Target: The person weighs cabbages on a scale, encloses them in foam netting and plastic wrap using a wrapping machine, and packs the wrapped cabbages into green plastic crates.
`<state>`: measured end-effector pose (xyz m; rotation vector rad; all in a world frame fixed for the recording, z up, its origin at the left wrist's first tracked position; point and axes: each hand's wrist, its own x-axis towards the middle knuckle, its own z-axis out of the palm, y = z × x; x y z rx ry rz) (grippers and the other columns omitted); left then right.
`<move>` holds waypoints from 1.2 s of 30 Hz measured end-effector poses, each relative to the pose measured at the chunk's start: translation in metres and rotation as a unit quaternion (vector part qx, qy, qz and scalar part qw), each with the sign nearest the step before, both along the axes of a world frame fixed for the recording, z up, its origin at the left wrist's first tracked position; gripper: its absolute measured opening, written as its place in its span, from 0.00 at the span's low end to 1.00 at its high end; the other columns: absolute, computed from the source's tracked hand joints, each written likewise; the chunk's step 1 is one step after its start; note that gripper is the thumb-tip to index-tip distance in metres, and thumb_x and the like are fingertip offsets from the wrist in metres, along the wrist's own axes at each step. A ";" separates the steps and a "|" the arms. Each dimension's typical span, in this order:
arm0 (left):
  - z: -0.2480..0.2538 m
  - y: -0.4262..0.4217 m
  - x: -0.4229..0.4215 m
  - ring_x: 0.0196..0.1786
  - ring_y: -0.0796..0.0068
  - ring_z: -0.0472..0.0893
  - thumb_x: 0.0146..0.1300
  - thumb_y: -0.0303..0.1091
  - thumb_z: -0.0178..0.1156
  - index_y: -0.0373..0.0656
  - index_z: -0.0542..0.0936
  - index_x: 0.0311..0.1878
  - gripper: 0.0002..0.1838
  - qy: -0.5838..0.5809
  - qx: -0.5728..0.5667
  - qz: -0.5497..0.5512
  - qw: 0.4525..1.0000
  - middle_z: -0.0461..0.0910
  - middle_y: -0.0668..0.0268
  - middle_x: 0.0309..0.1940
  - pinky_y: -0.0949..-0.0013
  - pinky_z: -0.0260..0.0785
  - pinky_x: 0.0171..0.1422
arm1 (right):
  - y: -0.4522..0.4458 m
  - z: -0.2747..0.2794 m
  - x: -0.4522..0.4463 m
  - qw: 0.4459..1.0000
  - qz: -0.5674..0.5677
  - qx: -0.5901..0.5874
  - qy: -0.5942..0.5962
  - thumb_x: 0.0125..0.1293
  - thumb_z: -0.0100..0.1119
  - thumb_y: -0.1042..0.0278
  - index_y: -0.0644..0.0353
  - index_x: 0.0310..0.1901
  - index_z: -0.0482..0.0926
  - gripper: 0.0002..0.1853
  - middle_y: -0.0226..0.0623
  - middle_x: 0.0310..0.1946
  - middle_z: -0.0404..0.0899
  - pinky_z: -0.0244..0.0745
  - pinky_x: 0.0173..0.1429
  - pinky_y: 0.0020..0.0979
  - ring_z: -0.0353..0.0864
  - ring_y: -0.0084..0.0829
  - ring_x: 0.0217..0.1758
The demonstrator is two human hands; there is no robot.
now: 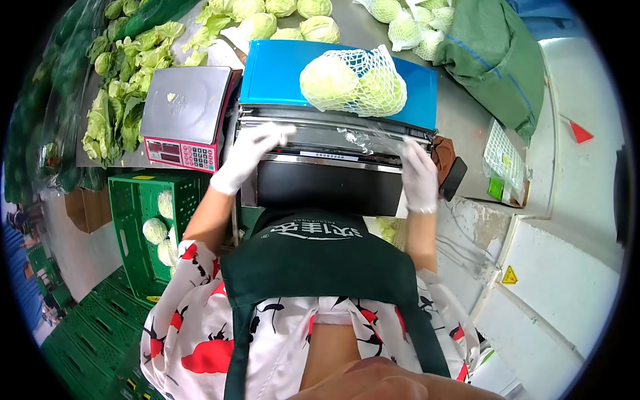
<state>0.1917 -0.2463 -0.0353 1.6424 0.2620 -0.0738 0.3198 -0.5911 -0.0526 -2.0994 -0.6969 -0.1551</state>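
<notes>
Both my hands wear white gloves and are at the two ends of the front of a wrapping machine (320, 190). A sheet of clear plastic film (357, 139) stretches across the machine's rollers between them. My left hand (252, 152) is closed with its fingertips pinching the film's left side. At the right end, my right hand (419, 175) is closed on the film's other side, slightly smeared by motion. Behind the film, two pale green cabbages (330, 81) lie on the machine's blue top (273, 70), at least one inside white foam netting (383, 90).
Left of the machine stands a scale (183, 103) with a red keypad. Loose cabbage leaves (123, 93) and several cabbages (257, 27) lie behind. A green crate (127, 227) holds netted cabbages at lower left. A green sack (490, 57) and foam nets (505, 160) are at right.
</notes>
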 end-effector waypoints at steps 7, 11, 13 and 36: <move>0.080 0.025 0.024 0.55 0.61 0.77 0.58 0.42 0.72 0.34 0.78 0.60 0.30 -0.197 -0.005 -0.033 0.980 0.79 0.54 0.50 0.59 0.65 0.66 | -0.047 0.110 0.043 0.960 0.130 0.166 0.182 0.59 0.58 0.80 0.70 0.38 0.83 0.07 0.42 0.39 0.77 0.72 0.64 0.47 0.77 0.38 0.40; 0.028 0.030 0.118 0.78 0.46 0.56 0.37 0.51 0.82 0.37 0.47 0.79 0.71 -0.200 0.405 -0.094 0.887 0.53 0.45 0.77 0.54 0.49 0.81 | 0.031 0.048 0.127 0.977 0.144 -0.159 -0.018 0.40 0.85 0.57 0.66 0.77 0.50 0.65 0.54 0.73 0.60 0.44 0.81 0.43 0.49 0.47 0.81; -0.009 0.019 0.140 0.75 0.44 0.60 0.37 0.49 0.82 0.41 0.51 0.79 0.68 -0.176 0.399 -0.127 0.891 0.58 0.45 0.73 0.54 0.53 0.80 | 0.051 -0.006 0.145 0.958 0.206 -0.177 0.089 0.34 0.88 0.57 0.61 0.79 0.41 0.75 0.50 0.76 0.56 0.51 0.80 0.42 0.52 0.45 0.81; -0.011 -0.033 -0.071 0.74 0.60 0.67 0.74 0.53 0.52 0.41 0.54 0.78 0.39 0.327 -0.398 -0.143 0.845 0.65 0.57 0.73 0.51 0.64 0.74 | -0.017 0.022 -0.072 0.696 0.074 -0.034 0.713 0.68 0.58 0.39 0.61 0.66 0.71 0.36 0.40 0.50 0.83 0.77 0.45 0.28 0.83 0.28 0.42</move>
